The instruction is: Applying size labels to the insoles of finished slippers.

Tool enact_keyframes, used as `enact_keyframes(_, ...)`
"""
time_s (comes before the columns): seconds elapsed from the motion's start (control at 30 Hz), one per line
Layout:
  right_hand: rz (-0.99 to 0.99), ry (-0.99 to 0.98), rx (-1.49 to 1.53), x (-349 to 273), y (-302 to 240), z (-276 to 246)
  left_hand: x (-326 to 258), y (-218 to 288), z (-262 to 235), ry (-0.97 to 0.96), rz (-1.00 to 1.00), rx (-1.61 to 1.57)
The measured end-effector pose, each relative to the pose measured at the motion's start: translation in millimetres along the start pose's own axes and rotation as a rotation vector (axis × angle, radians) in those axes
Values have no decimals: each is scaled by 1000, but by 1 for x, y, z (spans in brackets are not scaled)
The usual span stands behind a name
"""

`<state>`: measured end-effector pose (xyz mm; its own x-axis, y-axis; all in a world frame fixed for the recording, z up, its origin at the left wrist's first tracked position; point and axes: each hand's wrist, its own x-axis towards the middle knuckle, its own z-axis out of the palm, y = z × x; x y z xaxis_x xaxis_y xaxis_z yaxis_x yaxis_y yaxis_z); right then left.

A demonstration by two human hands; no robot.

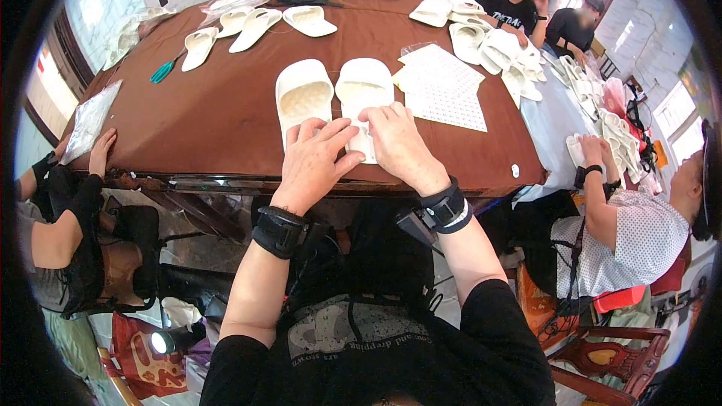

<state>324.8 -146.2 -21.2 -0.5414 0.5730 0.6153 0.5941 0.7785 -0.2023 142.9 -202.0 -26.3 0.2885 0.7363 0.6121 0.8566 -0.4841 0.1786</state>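
Both hands pressed on the right white slipper (pixel 364 98) near the desk (pixel 226 116) edge. The left hand (pixel 314 162) lay flat, gripping nothing; the right hand (pixel 398 143) pinched the heel. Uneven pressure could likely slide it off.

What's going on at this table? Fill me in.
A person sits at a brown table with two white slippers side by side in front of them. Both hands work on the near end of the right slipper: the left hand and right hand press on its heel edge. A white dotted sheet lies just to the right. More slippers lie across the far side, green scissors sit at the left, and other people work at the table's sides.
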Motion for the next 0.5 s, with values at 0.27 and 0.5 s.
enact_keyframes(0.27,-44,117,107,-5,-1,6,1,-2,1,24,13,-20)
enact_keyframes(0.5,18,225,322,-5,8,3,0,-2,2,26,15,1)
